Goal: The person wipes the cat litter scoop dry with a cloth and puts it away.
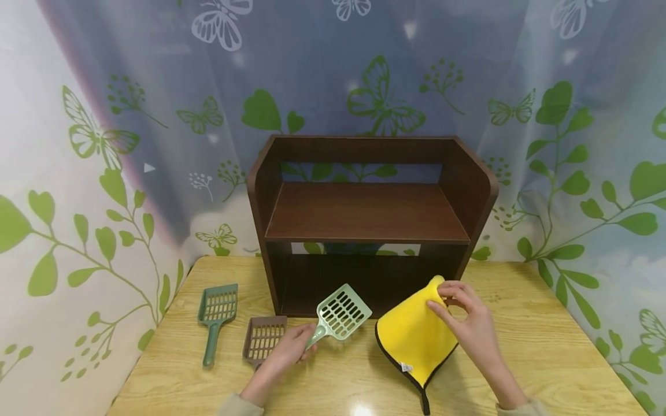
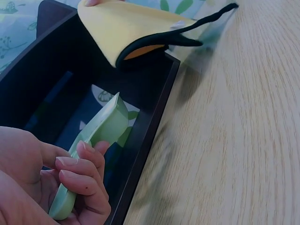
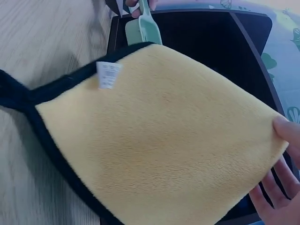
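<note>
There are two hands, three scoops, one cloth and one shelf with two levels. The left hand (image 1: pixel 292 345) has its fingers curled round the handle of the light scoop (image 1: pixel 325 329). The right hand (image 1: pixel 470 320) pinches the top of the yellow cloth (image 1: pixel 416 335) between thumb and fingers. Just left of the left hand lies the brown scoop (image 1: pixel 265 341), its handle partly hidden by that arm. Farther left of that hand lies the dark scoop (image 1: pixel 214 326).

All this is at a pale wood table (image 1: pixel 541 329). The brown shelf (image 1: pixel 364 211) stands on it, past both hands. Behind the shelf hangs a blue and white curtain (image 1: pixel 317 75) with green leaves and butterflies.

The light scoop is long from handle to pan. It slants, with its pan pointing away from the left hand, to the right and toward the shelf. The cloth hangs left of and below the right hand. Its long way runs from the pinch down toward the person, ending in a black loop (image 1: pixel 425 401). I cannot tell if the loop touches the table.
</note>
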Demonstrator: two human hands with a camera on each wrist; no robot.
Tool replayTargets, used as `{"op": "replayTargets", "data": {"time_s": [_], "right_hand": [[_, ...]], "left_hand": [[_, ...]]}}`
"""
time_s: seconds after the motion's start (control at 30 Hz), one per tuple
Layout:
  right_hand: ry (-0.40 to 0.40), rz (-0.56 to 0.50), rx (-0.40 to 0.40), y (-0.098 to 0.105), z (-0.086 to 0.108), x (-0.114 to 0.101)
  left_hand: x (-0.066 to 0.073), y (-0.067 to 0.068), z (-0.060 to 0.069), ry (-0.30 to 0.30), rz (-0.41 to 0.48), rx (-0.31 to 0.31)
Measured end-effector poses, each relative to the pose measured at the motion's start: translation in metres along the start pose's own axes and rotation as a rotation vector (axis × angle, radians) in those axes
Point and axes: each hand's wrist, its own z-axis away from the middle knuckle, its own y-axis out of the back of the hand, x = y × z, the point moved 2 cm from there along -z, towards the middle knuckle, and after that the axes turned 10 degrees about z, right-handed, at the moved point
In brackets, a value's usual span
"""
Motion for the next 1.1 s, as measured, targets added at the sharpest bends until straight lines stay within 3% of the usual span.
{"op": "replayTargets", "data": {"time_s": [0.1, 0.27, 0.63, 0.9, 1.1], "right_hand": [[0.066, 0.006, 0.038, -0.003, -0.004, 0.001], [0.112, -0.045, 0.018, -0.010, -0.011, 0.002], [0.047, -0.161, -0.020, -0.022, -0.011, 0.004], [0.079, -0.079, -0.025, -0.025, -0.016, 0.002], [0.241, 0.075, -0.042, -0.025, -0.027, -0.005]], "left_hand": [[0.000, 0.001, -0.001, -0.003, -0.012, 0.003], [0.001, 0.002, -0.001, 0.010, -0.007, 0.011], [0.011, 0.003, -0.001, -0.013, 0.004, 0.015], [0.016, 0.003, -0.004, -0.025, 0.008, 0.000], [0.019, -0.003, -0.004, -0.017, 0.026, -0.038]]}}
